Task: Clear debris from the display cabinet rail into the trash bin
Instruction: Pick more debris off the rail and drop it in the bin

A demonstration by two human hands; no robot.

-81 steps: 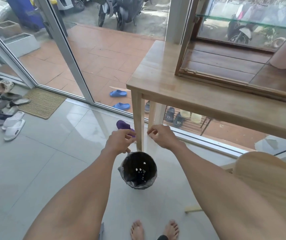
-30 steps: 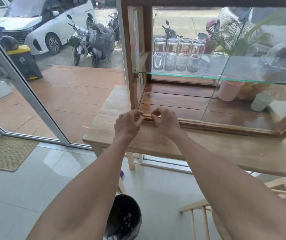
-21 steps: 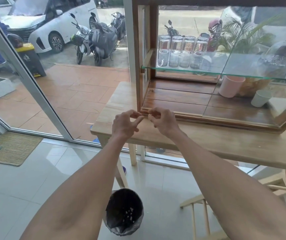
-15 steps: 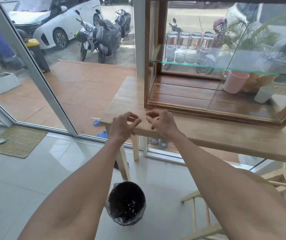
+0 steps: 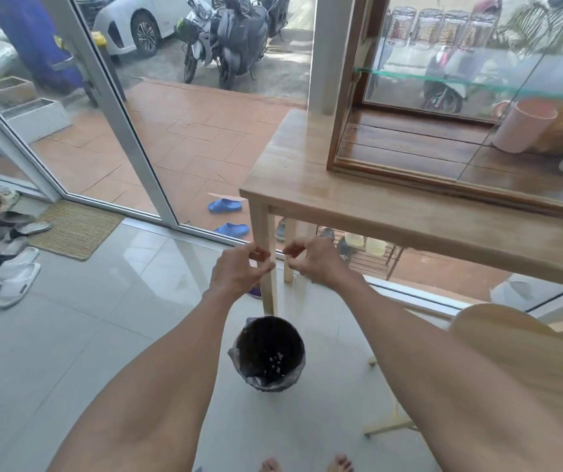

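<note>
Since half a second ago, both hands have been brought down and away from the display cabinet rail (image 5: 443, 180), and are now held in front of the table (image 5: 392, 212) leg, above and slightly beyond the trash bin (image 5: 267, 356). This is judged to be the carry-and-drop step: a fresh pinch of debris is being taken to the bin. The left hand (image 5: 239, 270) is held with its grip closed to a pinch, thumb against fingertips; the right hand (image 5: 310, 258) is likewise pinched. What is held cannot be told, as any fragment is too small to be seen. The bin stands on the floor (image 5: 86, 335) near the table leg, lined with a dark bag, and pale specks are seen at its bottom, so earlier loads appear to have been deposited. The rail itself lies far right along the cabinet's front edge; no debris on it can be made out at this distance.
</note>
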